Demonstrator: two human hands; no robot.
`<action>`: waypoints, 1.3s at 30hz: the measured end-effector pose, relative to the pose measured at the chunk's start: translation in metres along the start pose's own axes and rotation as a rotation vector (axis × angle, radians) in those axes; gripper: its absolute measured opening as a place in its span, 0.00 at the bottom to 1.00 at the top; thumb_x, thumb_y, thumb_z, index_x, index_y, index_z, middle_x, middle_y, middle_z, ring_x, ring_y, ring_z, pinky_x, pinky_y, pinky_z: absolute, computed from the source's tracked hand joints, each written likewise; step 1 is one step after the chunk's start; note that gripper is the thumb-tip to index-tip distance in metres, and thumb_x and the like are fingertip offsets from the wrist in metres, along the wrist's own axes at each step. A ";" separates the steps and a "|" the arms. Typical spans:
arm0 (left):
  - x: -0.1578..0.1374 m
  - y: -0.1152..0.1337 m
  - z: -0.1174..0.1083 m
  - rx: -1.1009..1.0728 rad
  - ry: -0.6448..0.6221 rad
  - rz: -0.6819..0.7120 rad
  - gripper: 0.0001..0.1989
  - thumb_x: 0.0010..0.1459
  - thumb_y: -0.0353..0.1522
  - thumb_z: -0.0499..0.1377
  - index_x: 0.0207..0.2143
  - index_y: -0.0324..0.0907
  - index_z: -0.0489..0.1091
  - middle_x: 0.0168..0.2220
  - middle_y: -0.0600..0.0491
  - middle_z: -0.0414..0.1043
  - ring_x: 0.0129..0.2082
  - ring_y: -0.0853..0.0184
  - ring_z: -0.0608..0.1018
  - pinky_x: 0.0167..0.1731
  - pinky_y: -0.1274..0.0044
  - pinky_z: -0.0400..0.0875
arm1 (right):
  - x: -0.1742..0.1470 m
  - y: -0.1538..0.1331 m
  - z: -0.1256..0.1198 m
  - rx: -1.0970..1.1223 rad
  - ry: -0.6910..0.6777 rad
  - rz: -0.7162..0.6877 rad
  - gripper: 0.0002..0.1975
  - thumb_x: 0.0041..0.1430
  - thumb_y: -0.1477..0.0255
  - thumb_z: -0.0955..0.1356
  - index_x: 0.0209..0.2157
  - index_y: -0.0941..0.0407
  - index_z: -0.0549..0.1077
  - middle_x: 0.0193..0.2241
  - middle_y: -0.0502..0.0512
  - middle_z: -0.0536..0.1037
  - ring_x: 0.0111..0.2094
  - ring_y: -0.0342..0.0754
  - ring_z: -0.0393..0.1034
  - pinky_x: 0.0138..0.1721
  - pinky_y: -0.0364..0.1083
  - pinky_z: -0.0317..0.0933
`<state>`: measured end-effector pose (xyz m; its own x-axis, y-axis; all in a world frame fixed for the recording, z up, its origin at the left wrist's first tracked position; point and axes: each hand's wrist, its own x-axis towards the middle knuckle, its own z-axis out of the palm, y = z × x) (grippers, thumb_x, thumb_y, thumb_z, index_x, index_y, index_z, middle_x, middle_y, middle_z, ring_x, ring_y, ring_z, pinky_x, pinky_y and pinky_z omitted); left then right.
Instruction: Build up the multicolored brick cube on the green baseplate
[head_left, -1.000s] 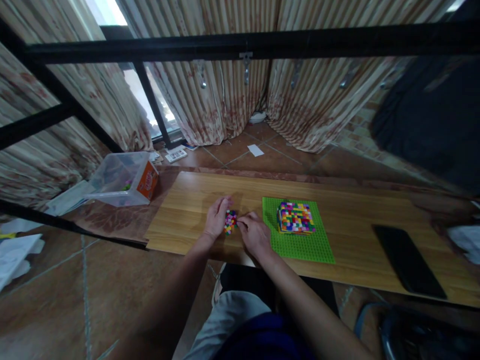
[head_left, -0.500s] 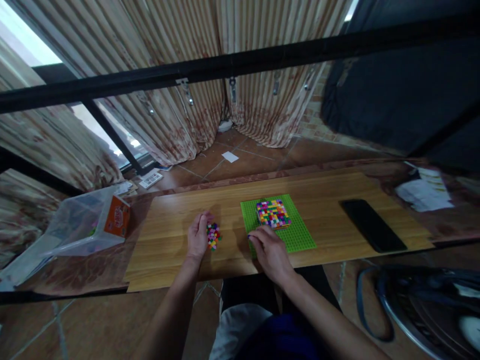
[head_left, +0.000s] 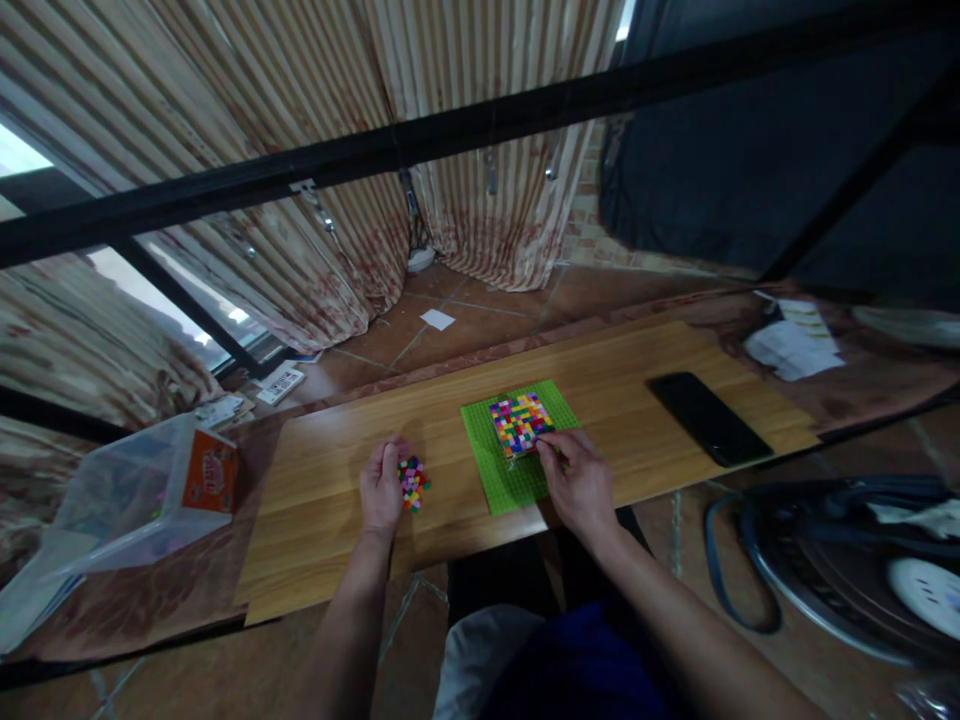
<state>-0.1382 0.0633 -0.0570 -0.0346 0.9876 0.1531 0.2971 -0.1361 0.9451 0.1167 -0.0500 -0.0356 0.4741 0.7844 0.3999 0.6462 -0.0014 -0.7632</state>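
Note:
A flat, rectangular build of many-coloured small bricks (head_left: 517, 420) sits on a green studded baseplate (head_left: 484, 470). At its near right corner is my right hand (head_left: 581, 480), thumb and forefinger pinched on a tiny dark brick (head_left: 538, 441) that touches or nearly touches the build's top. My left hand (head_left: 381, 485) rests on the wooden board just left of a loose pile of small coloured bricks (head_left: 412, 484). Its thumb and fingers are curled together; whatever may lie between them is hidden.
The wooden board (head_left: 315, 500) lies across a ledge. A black phone (head_left: 709, 418) lies on its right part, with crumpled white papers (head_left: 795, 340) beyond. At left stands a clear plastic box (head_left: 135, 490) with an orange label. A dark rail (head_left: 450, 130) crosses before curtains.
My right hand has moved from the baseplate's near left part to the build's near right corner with the dark brick. My left hand stays by the pile. The camera view has shifted and tilted.

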 end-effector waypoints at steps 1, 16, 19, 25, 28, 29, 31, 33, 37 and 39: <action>0.000 0.000 0.000 -0.014 0.004 -0.004 0.24 0.59 0.49 0.52 0.42 0.40 0.72 0.38 0.47 0.78 0.39 0.63 0.80 0.38 0.73 0.75 | 0.000 0.000 0.002 -0.021 0.010 -0.008 0.12 0.63 0.65 0.63 0.37 0.56 0.77 0.36 0.57 0.76 0.37 0.48 0.72 0.40 0.47 0.66; -0.002 0.005 0.001 -0.106 0.027 -0.068 0.25 0.56 0.50 0.55 0.43 0.39 0.73 0.37 0.47 0.78 0.33 0.66 0.80 0.33 0.75 0.76 | -0.001 -0.003 0.016 -0.112 0.174 -0.055 0.06 0.58 0.71 0.66 0.31 0.55 0.75 0.32 0.54 0.75 0.35 0.48 0.70 0.40 0.47 0.64; -0.003 0.007 0.002 -0.107 0.023 -0.073 0.24 0.57 0.49 0.55 0.43 0.39 0.73 0.38 0.46 0.78 0.35 0.65 0.80 0.33 0.74 0.76 | 0.000 -0.006 0.016 -0.026 0.175 0.015 0.05 0.57 0.71 0.66 0.31 0.55 0.74 0.32 0.53 0.74 0.35 0.47 0.70 0.39 0.47 0.63; -0.002 0.006 0.001 -0.073 0.026 -0.055 0.23 0.58 0.48 0.54 0.43 0.39 0.74 0.38 0.46 0.78 0.39 0.64 0.80 0.37 0.74 0.75 | 0.005 -0.013 0.018 0.098 0.213 0.167 0.03 0.53 0.71 0.67 0.28 0.55 0.72 0.28 0.50 0.71 0.29 0.45 0.66 0.33 0.44 0.61; -0.001 0.002 0.000 -0.032 0.022 -0.048 0.23 0.58 0.48 0.54 0.43 0.40 0.74 0.39 0.46 0.78 0.40 0.64 0.80 0.41 0.72 0.75 | 0.006 -0.014 0.018 0.118 0.229 0.200 0.03 0.52 0.71 0.67 0.27 0.55 0.71 0.26 0.49 0.70 0.27 0.44 0.64 0.30 0.44 0.59; -0.001 0.001 0.000 -0.029 0.023 -0.052 0.22 0.58 0.48 0.54 0.43 0.40 0.74 0.39 0.46 0.78 0.40 0.64 0.80 0.41 0.71 0.75 | 0.006 -0.013 0.018 0.120 0.224 0.193 0.03 0.52 0.71 0.67 0.26 0.55 0.71 0.26 0.49 0.70 0.27 0.44 0.64 0.31 0.44 0.59; -0.001 0.000 0.000 -0.034 0.025 -0.062 0.22 0.58 0.48 0.54 0.43 0.40 0.74 0.39 0.46 0.78 0.40 0.63 0.80 0.41 0.71 0.75 | 0.006 -0.012 0.018 0.115 0.206 0.159 0.03 0.52 0.72 0.67 0.26 0.55 0.71 0.26 0.49 0.70 0.29 0.45 0.65 0.32 0.44 0.59; -0.001 0.001 0.000 -0.048 0.025 -0.065 0.23 0.58 0.48 0.54 0.42 0.40 0.73 0.39 0.47 0.78 0.39 0.64 0.80 0.39 0.72 0.75 | 0.007 -0.011 0.017 0.104 0.192 0.124 0.04 0.53 0.72 0.67 0.25 0.55 0.71 0.26 0.49 0.71 0.29 0.45 0.66 0.33 0.45 0.59; -0.001 0.003 0.001 -0.064 0.022 -0.058 0.24 0.56 0.49 0.55 0.42 0.39 0.73 0.38 0.47 0.78 0.38 0.63 0.80 0.38 0.72 0.76 | 0.006 -0.010 0.012 0.128 0.162 0.103 0.05 0.55 0.70 0.67 0.26 0.55 0.71 0.27 0.50 0.72 0.30 0.46 0.67 0.34 0.45 0.60; -0.001 0.003 0.001 -0.056 0.023 -0.056 0.24 0.56 0.50 0.56 0.42 0.39 0.73 0.38 0.46 0.78 0.39 0.62 0.80 0.39 0.71 0.75 | 0.004 -0.008 0.006 0.164 0.131 0.117 0.07 0.55 0.67 0.68 0.27 0.55 0.72 0.27 0.50 0.72 0.31 0.46 0.67 0.34 0.45 0.61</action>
<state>-0.1362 0.0624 -0.0544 -0.0717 0.9919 0.1051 0.2399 -0.0852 0.9670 0.1100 -0.0434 -0.0311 0.6208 0.6975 0.3578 0.4810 0.0216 -0.8765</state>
